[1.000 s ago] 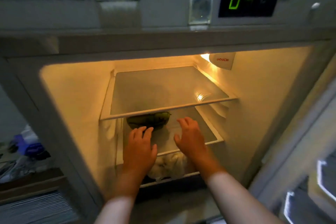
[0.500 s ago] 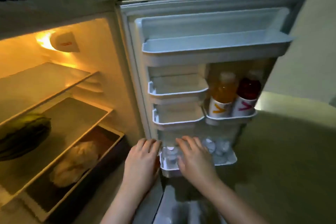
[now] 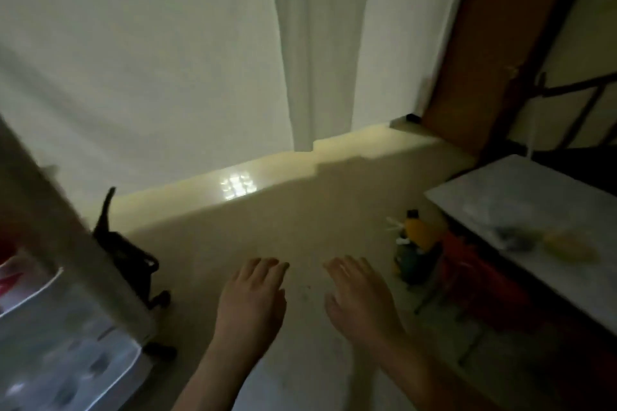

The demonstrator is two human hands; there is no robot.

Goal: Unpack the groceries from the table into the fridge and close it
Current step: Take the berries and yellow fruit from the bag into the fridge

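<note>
The blurred yellow item [image 3: 569, 245] lies on the pale marble-topped table [image 3: 521, 197] at the right edge, a grey smudge of something beside it — both well apart from the hands, ahead and to the right. The right hand [image 3: 360, 304] is the nearer; the left hand [image 3: 253, 300] hangs beside it. Both are flat, fingers straight and holding nothing, over bare floor. The open white fridge door [image 3: 50, 327] stands at far left.

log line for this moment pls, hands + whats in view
left hand: open, empty | right hand: open, empty | fridge door: open, at left | table: at right, yellow item on it
</note>
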